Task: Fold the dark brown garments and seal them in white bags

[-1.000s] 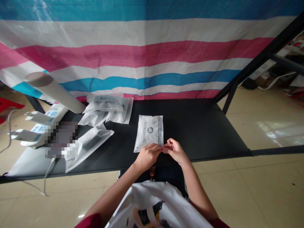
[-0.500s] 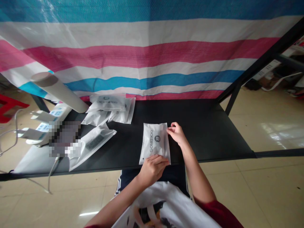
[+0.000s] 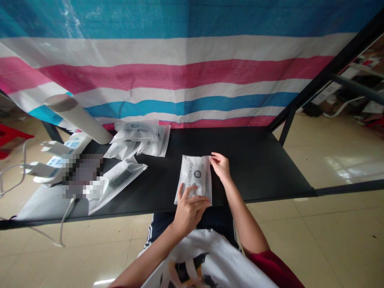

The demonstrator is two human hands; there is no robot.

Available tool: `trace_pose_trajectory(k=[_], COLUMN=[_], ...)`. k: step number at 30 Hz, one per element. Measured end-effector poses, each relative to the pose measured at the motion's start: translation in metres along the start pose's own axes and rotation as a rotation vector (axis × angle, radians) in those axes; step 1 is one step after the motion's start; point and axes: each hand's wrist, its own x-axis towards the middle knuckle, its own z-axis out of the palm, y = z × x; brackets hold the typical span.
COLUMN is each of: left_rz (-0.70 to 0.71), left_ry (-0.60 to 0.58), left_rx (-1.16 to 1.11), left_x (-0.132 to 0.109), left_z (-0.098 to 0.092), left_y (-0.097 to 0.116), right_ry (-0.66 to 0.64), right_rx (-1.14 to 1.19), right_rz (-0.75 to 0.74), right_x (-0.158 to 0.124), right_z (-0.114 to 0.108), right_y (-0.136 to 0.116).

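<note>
A white plastic ROCKBROS pouch (image 3: pixel 194 178) lies on the black table (image 3: pixel 249 164) directly in front of me, its printed logo facing up. My left hand (image 3: pixel 190 212) covers the pouch's lower part, with the thumb spread across its face. My right hand (image 3: pixel 220 166) pinches the top right corner of the pouch between the fingertips. The pouch's bottom edge is partly hidden under my left hand.
Several similar pouches (image 3: pixel 138 138) lie at the back left, and another with a dark label (image 3: pixel 118 184) lies nearer. A cardboard tube (image 3: pixel 78 119) and a power strip (image 3: pixel 70 148) with white plugs sit at the left. A striped tarp (image 3: pixel 180 76) hangs behind.
Since a second ago, the pouch has moved slightly right and toward me. My hands have separated from its lower right edge to its bottom and top corner, and my left thumb has lifted apart.
</note>
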Motion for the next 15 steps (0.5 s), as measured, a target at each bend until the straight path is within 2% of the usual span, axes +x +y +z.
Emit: trace_pose_trajectory(k=[3, 8, 10, 12, 15], left_rz=[-0.008, 0.006, 0.020, 0.031, 0.060], left_ry=[-0.025, -0.022, -0.026, -0.047, -0.087], left_rx=[-0.002, 0.000, 0.001, 0.000, -0.012], left_x=[-0.002, -0.003, -0.003, -0.004, -0.008], left_z=[0.002, 0.004, 0.003, 0.002, 0.003], left_y=[0.001, -0.001, -0.002, -0.002, 0.000], right_ry=[-0.103, -0.490, -0.576, -0.583, -0.504], right_rx=[0.047, 0.081, 0.047, 0.011, -0.049], right_rz=[0.062, 0.092, 0.099, 0.108, 0.095], right_x=[-0.022, -0.076, -0.098, -0.116, -0.134], right_z=[-0.002, -0.009, -0.011, -0.013, -0.013], right_y=[-0.006, -0.019, -0.022, -0.020, -0.012])
